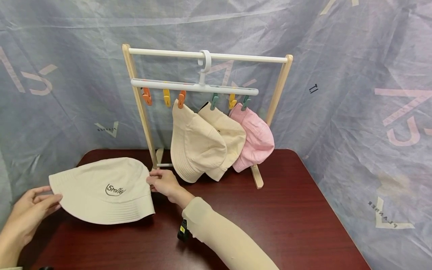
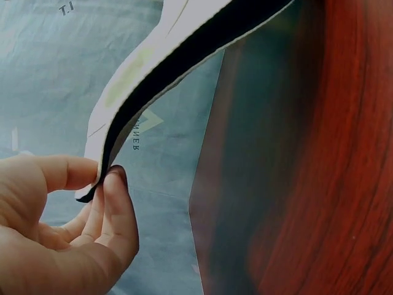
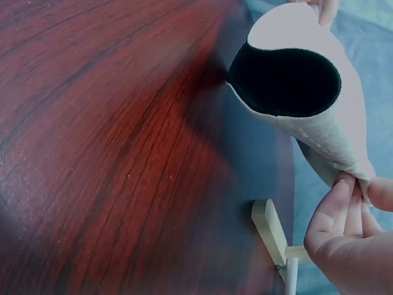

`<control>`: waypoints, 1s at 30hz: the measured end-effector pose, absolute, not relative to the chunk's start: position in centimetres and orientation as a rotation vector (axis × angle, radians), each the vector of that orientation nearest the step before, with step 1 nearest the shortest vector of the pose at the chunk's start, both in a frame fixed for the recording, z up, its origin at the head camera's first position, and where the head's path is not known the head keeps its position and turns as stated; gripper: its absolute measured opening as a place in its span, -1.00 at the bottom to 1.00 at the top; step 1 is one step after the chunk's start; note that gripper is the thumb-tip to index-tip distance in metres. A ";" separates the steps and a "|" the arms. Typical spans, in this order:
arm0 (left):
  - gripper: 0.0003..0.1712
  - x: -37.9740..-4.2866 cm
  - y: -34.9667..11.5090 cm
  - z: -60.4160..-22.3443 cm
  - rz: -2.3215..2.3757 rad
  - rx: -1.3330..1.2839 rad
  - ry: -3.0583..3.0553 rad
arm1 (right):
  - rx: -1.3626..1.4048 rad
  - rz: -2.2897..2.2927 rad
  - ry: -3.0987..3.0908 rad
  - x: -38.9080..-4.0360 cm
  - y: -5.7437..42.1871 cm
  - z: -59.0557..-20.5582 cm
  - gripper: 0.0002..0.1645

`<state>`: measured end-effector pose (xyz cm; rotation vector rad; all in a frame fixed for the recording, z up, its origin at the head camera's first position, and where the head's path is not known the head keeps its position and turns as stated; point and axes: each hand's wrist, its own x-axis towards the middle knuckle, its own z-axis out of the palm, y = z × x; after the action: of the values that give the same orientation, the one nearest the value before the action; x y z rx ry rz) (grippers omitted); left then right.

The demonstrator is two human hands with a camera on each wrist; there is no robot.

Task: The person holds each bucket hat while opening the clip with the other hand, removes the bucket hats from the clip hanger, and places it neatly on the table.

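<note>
A cream bucket hat (image 1: 98,187) with a dark "Smile" print is stretched between both hands above the left of the table. My left hand (image 1: 33,210) pinches its brim edge at the left end, thumb on one side and fingers on the other, as the left wrist view shows. At the opposite end, my right hand (image 1: 167,183) pinches the fabric near the crown. In the right wrist view the hat's opening (image 3: 288,83) shows a black lining. Two beige hats (image 1: 195,142) and a pink hat (image 1: 256,135) hang to the right, held by clips.
A wooden rack (image 1: 135,105) with a white top bar stands at the table's back. From it hangs a white hanger (image 1: 192,87) with orange, yellow and green clips; an orange clip (image 1: 146,96) and a yellow clip (image 1: 167,97) at its left hold nothing. The table (image 1: 270,225) is dark red-brown.
</note>
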<state>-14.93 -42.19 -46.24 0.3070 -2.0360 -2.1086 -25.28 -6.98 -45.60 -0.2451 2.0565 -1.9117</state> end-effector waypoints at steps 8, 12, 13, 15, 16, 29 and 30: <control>-0.60 -14.5 -43.3 -47.0 -2.158 0.256 -2.074 | -0.221 -1.798 2.159 -25.0 -7.6 -45.4 -0.62; -0.63 -14.5 -43.5 -46.7 -2.079 0.311 -2.189 | -0.271 -1.697 2.246 -24.8 -7.8 -45.5 -0.61; -0.65 -14.5 -43.5 -46.6 -2.045 0.331 -2.231 | -0.284 -1.673 2.266 -24.7 -7.9 -45.6 -0.61; -0.66 -14.7 -43.7 -46.5 -1.929 0.363 -2.349 | -0.303 -1.638 2.292 -24.7 -8.0 -45.8 -0.60; -0.62 -14.8 -43.8 -46.5 -1.874 0.368 -2.401 | -0.310 -1.622 2.304 -24.6 -8.0 -45.9 -0.60; -0.07 -15.2 -44.9 -47.0 -1.526 0.468 -2.823 | -0.385 -1.530 2.423 -24.7 -8.7 -46.6 -0.61; -0.07 -15.2 -45.1 -47.1 -1.517 0.483 -2.834 | -0.397 -1.514 2.441 -24.7 -8.7 -46.6 -0.61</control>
<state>-15.18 -45.06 -47.14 0.4830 -2.8343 -1.5168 -24.72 -8.66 -46.65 -0.3974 2.4410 -1.5136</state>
